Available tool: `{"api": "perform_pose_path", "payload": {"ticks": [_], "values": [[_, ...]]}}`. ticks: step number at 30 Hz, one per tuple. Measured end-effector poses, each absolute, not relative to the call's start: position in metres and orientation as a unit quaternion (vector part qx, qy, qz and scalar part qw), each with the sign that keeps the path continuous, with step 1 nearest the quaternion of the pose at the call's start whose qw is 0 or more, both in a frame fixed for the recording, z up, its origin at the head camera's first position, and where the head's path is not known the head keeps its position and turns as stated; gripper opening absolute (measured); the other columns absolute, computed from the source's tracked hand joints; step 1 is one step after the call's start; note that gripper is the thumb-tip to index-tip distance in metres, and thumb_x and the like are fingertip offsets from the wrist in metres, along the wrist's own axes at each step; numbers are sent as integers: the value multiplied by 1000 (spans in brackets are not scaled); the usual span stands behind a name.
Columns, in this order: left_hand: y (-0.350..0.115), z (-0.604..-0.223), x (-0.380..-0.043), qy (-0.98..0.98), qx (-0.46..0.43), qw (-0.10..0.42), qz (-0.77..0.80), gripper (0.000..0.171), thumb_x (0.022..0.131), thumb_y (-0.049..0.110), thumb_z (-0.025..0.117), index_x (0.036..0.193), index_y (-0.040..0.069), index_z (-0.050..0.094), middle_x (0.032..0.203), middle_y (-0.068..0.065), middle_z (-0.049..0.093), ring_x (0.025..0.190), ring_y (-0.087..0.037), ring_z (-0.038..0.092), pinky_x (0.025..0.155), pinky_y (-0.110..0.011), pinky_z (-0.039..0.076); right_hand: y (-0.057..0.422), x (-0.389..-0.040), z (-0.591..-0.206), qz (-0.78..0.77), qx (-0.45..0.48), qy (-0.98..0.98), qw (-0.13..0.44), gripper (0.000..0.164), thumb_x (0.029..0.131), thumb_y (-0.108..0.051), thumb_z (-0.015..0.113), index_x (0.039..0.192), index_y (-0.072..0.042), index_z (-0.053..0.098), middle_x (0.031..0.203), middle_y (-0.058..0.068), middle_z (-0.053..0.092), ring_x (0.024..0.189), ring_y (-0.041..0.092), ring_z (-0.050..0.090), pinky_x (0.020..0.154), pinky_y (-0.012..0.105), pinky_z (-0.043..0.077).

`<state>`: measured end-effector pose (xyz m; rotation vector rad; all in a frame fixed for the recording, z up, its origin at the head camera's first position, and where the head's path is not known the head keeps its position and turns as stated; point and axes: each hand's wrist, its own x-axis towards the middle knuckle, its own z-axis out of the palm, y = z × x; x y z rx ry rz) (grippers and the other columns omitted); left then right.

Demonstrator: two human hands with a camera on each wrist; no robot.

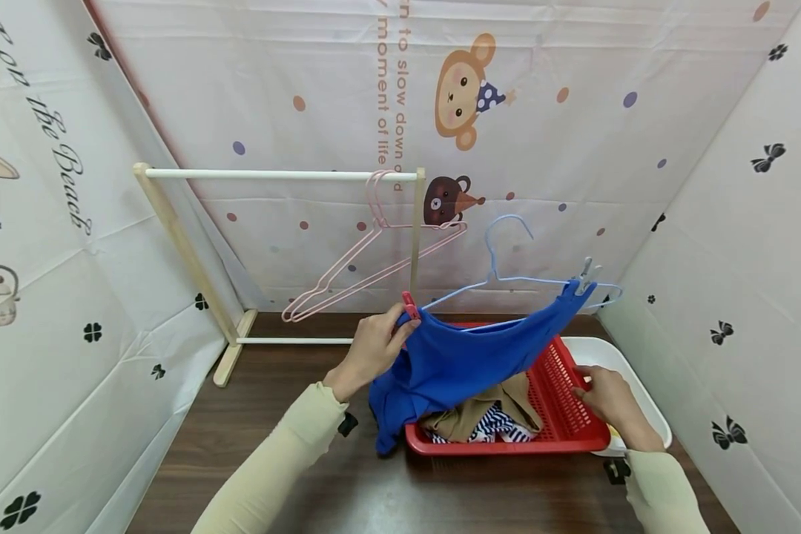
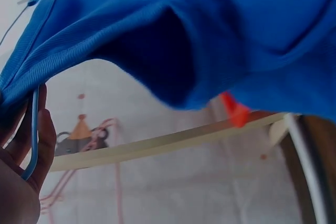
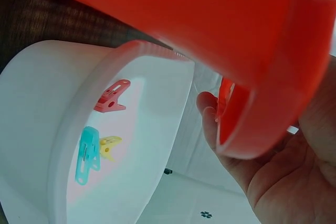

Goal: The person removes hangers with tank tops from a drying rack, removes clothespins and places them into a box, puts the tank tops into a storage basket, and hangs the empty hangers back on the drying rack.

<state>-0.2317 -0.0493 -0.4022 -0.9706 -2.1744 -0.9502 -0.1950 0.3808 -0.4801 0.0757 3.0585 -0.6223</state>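
Observation:
My left hand [image 1: 372, 347] pinches the left end of a light blue hanger [image 1: 494, 256] together with the edge of a blue garment [image 1: 474, 363]. A red clothes peg [image 1: 410, 305] sits at those fingertips. The garment's other end is clipped to the hanger's right side by a grey peg [image 1: 584, 276], so the cloth sags between, over a red basket [image 1: 561, 386]. On the basket's right rim my right hand [image 1: 610, 404] has a grip; in the right wrist view its fingers [image 3: 207, 114] curl around the rim. Brown and striped clothes [image 1: 497, 415] lie inside.
A wooden rack with a white rod [image 1: 274, 174] stands at the left back, and pink hangers [image 1: 347, 278] hang from it. Right of the basket is a white tub [image 1: 641, 393] holding red, teal [image 3: 87, 156] and yellow pegs. Printed curtains enclose the table.

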Motion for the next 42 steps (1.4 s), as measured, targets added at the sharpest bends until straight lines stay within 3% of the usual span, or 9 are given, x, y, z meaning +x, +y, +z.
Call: {"api": "perform_pose_path", "payload": {"ticks": [12, 16, 19, 27, 33, 38, 42], "values": [[-46, -450, -234, -835, -348, 244, -350, 19, 97, 23, 61, 107, 8, 62, 60, 7, 36, 52, -4, 37, 50, -16, 27, 382, -194, -482, -188, 15, 982, -3, 49, 83, -4, 72, 125, 15, 56, 100, 30, 68, 71, 20, 64, 63, 38, 58], [-45, -462, -235, -839, -343, 236, -350, 15, 97, 24, 61, 101, 9, 61, 60, 7, 37, 54, -5, 40, 52, -16, 31, 382, -194, -481, -189, 9, 982, -8, 48, 83, -4, 72, 125, 15, 56, 100, 31, 68, 71, 20, 64, 63, 38, 58], [-44, -470, -235, -844, -339, 232, -345, 15, 97, 25, 62, 95, 10, 58, 60, 5, 40, 56, -6, 42, 53, -17, 34, 381, -194, -480, -187, 9, 982, -8, 48, 83, -5, 72, 125, 14, 57, 101, 31, 68, 71, 20, 64, 64, 39, 58], [-42, -490, -234, -860, -339, 221, -309, 16, 99, 29, 58, 98, 13, 60, 74, 5, 55, 66, -6, 49, 62, -17, 42, 380, -194, -479, -188, 30, 982, 7, 53, 83, -7, 74, 128, 13, 55, 109, 33, 65, 74, 23, 64, 67, 40, 59], [-40, -499, -234, -859, -349, 229, -297, 16, 99, 29, 58, 96, 14, 61, 76, 4, 59, 68, -7, 52, 64, -19, 46, 381, -193, -482, -187, 25, 982, 1, 51, 83, -6, 74, 127, 13, 56, 109, 33, 65, 74, 22, 64, 66, 40, 59], [-38, -501, -234, -863, -352, 225, -285, 16, 99, 28, 59, 99, 13, 62, 84, 2, 67, 74, -10, 60, 73, -25, 55, 381, -193, -482, -185, 22, 983, -8, 51, 83, -6, 73, 126, 14, 56, 108, 34, 65, 75, 24, 64, 65, 40, 58], [-37, -504, -233, -872, -344, 216, -272, 16, 98, 29, 60, 102, 14, 63, 88, 1, 69, 76, -12, 61, 75, -28, 55, 381, -192, -482, -185, 20, 982, -10, 51, 82, -6, 74, 126, 14, 56, 108, 34, 65, 76, 27, 66, 66, 41, 59]]}}
